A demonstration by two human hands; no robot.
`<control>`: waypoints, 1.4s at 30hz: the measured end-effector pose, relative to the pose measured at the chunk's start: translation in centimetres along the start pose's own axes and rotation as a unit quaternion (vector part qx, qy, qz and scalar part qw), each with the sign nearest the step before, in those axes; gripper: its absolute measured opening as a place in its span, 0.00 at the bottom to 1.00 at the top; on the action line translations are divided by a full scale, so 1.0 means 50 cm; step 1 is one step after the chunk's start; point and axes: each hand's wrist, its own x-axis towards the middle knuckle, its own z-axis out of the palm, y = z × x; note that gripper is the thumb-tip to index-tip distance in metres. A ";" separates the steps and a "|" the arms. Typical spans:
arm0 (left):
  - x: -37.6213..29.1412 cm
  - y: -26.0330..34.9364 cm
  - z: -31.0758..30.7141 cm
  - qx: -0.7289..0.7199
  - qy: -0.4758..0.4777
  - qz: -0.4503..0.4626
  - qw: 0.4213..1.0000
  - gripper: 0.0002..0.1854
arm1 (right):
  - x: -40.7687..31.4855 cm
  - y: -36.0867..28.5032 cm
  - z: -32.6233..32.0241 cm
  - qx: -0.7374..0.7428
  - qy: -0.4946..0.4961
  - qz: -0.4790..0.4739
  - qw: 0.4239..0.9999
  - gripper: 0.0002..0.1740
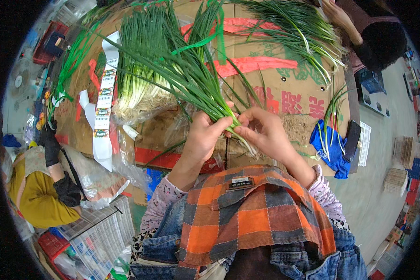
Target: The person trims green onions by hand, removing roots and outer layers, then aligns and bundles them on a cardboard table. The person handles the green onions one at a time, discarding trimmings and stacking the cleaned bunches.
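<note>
A small bunch of green onions [206, 92] slants across the middle, its leaves toward the upper left and its pale roots at the lower right. My left hand [207, 134] grips the bunch by its white stems. The fingers of my right hand [266, 131] pinch the stems just beside it, near the roots. Behind my left hand lies a large pile of green onions [143, 66] with roots toward me. Another heap of green onions [301, 38] lies at the upper right. Green tape [199, 43] runs over leaves at the top centre.
Cardboard [245, 84] covers the table. A label strip [105, 101] lies at left, near green ties [68, 66]. At right are a blue glove [330, 154] with loose onions and a dark phone [352, 140]. Co-workers [43, 189] [378, 42] are at both sides; a white crate [98, 234] stands lower left.
</note>
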 end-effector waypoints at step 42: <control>0.012 0.020 -0.101 -0.176 0.076 0.097 0.977 0.12 | -0.064 0.029 -0.057 0.361 0.148 0.027 0.920 0.08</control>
